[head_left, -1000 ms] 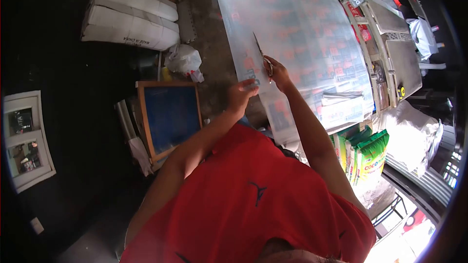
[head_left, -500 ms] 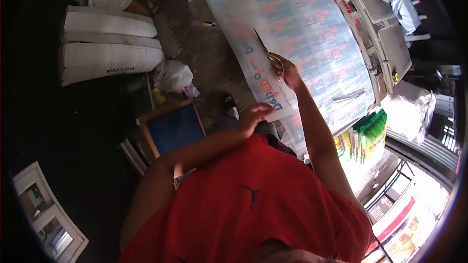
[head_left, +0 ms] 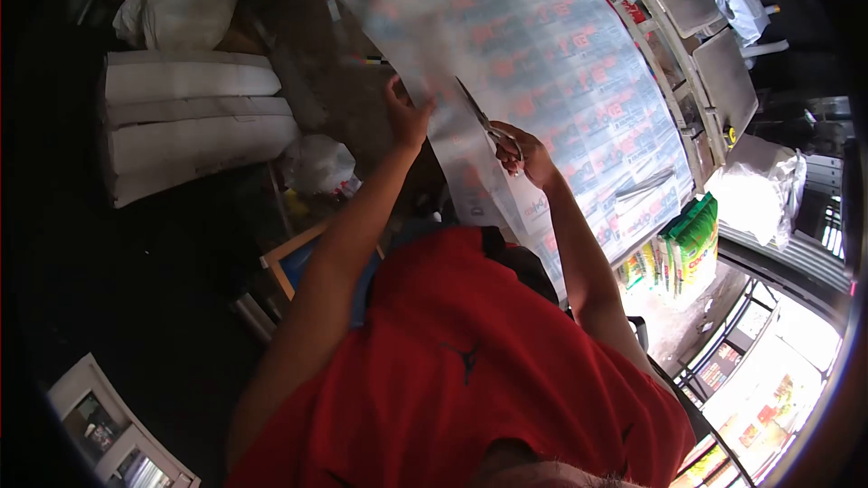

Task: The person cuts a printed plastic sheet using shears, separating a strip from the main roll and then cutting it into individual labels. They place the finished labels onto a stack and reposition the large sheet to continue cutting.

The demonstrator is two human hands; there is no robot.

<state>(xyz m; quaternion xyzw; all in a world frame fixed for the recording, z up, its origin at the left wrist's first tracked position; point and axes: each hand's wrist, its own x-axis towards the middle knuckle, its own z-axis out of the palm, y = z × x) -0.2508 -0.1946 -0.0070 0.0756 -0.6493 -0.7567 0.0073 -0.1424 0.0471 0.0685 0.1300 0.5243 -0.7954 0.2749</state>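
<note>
A printed sheet (head_left: pixel 561 63), spread across the upper centre, is mid-cut: scissors (head_left: pixel 484 122) are clamped in the right grip (head_left: pixel 520 154), and its edge is pinched by the left grip (head_left: pixel 409 117). Tautness is judged needed for the cut ahead.

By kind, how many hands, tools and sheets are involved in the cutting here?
hands: 2, the left hand gripping the sheet edge and the right hand on the tool
scissors: 1
printed sheet: 1
Total: 4
</note>
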